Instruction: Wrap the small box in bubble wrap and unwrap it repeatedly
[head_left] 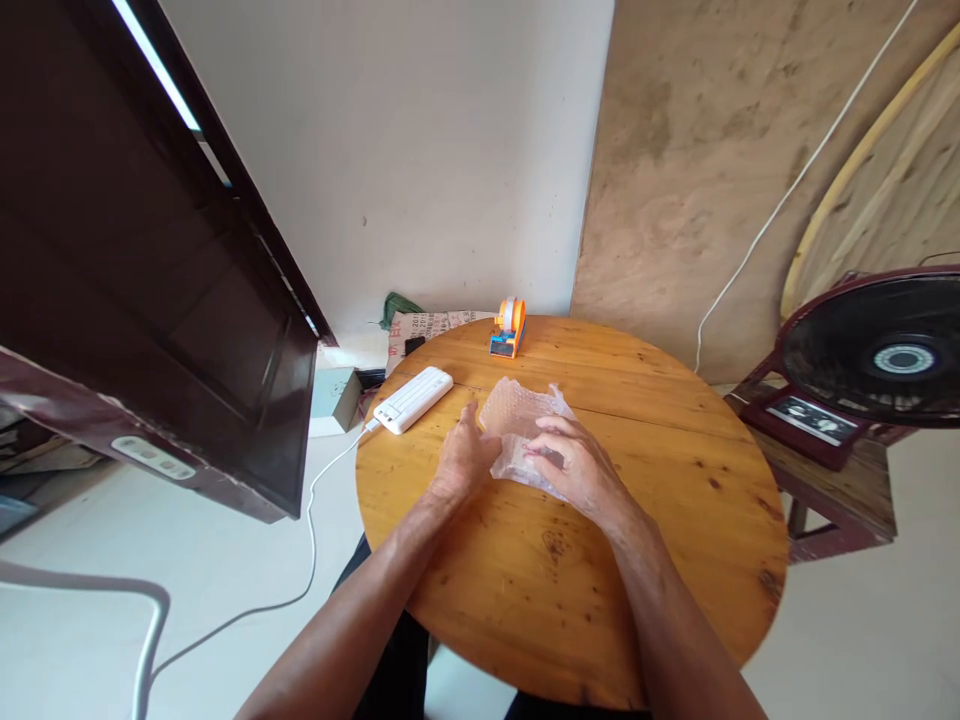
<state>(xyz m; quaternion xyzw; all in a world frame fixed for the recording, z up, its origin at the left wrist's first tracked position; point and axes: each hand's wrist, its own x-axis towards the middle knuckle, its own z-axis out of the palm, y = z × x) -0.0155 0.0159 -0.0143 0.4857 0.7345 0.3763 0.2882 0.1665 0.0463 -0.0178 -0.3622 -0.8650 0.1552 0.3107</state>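
Note:
A sheet of clear bubble wrap [517, 405] lies on the round wooden table [675, 480], its nearer part folded or doubled over. My left hand [463, 458] is at its left edge, thumb stretched toward the wrap and a finger pointing away from me. Over the right side of the wrap is my right hand [581, 468], fingers apart and curved, the tips at or just above the plastic. A small reddish spot shows near those fingertips, too small to name. Neither hand visibly grips anything.
An orange and blue tape dispenser [510, 328] stands at the table's far edge. A white power bank [414, 399] with a cable [313, 500] lies on the left. To the right, a dark fan [885, 350] rests on a wooden stool [847, 490]. A dark door [165, 250] is at left.

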